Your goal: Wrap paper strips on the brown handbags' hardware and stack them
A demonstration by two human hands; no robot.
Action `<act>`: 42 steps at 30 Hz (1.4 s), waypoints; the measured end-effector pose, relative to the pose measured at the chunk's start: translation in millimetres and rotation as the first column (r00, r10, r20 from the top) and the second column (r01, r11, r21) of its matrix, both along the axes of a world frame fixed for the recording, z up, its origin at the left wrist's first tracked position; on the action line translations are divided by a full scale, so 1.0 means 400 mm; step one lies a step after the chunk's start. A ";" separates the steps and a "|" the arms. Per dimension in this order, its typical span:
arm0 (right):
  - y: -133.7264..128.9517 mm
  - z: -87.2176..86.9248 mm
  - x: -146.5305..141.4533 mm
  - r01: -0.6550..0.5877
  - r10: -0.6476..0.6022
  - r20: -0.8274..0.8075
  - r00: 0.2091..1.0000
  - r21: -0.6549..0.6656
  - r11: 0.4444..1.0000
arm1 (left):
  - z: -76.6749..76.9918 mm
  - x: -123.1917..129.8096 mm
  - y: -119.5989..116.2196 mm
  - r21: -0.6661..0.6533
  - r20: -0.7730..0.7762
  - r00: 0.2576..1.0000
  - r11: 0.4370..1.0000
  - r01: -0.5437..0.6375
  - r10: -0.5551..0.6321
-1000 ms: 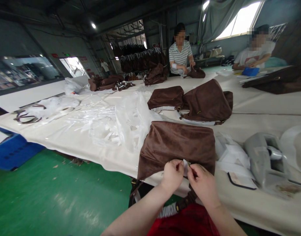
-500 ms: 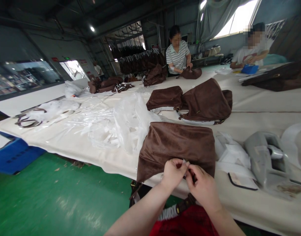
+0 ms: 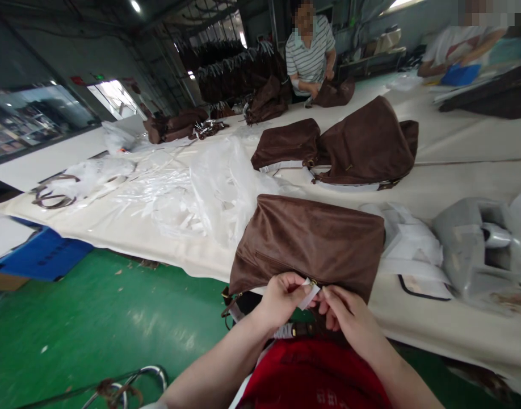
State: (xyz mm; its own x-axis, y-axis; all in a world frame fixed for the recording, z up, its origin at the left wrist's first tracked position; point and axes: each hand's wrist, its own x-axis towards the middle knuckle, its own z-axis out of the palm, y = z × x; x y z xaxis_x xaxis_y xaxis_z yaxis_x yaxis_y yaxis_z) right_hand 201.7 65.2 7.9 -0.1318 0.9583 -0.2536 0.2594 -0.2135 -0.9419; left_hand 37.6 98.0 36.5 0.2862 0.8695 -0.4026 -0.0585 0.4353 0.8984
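At the bench edge nearest the wearer, a brown bag lies flat, hem toward the body, likely so the small brass fitting sits in easy reach. Bench takes most of the weight, so both hands can do fine work. Left hand: thumb and forefinger pinched on a white strip, held right at the fitting. Right hand: thumb and forefinger nearly together at the strip's other side, rest curled under; can't tell if those fingers grip the strip or only rest against it. Hands almost meet, which should steady the strip from both sides. Wrapped strap hangs between bag and red clothing, below the fingers; wrap is probably there to protect it. Grey unit, looks like a tape dispenser, stands to the right, presumably for quick reach, with white sheets between it and bag. Plastic is heaped beyond the bag's left end. Two spare bags lie farther back, perhaps to leave the front edge for one piece. Co-worker across the bench handles another bag
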 end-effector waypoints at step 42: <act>0.009 -0.035 -0.078 0.115 -0.152 -0.171 0.973 -0.207 0.972 | -0.012 -0.028 -0.043 0.547 -0.629 0.763 0.782 0.298 0.150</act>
State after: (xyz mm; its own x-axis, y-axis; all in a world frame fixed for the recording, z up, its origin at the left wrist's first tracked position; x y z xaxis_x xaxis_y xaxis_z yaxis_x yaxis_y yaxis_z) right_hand 170.6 68.7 -6.0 -0.0685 0.9048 -0.4202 0.0416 -0.4183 -0.9074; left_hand 26.3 80.9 31.8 0.2460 0.9665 0.0733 0.6008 -0.2114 0.7709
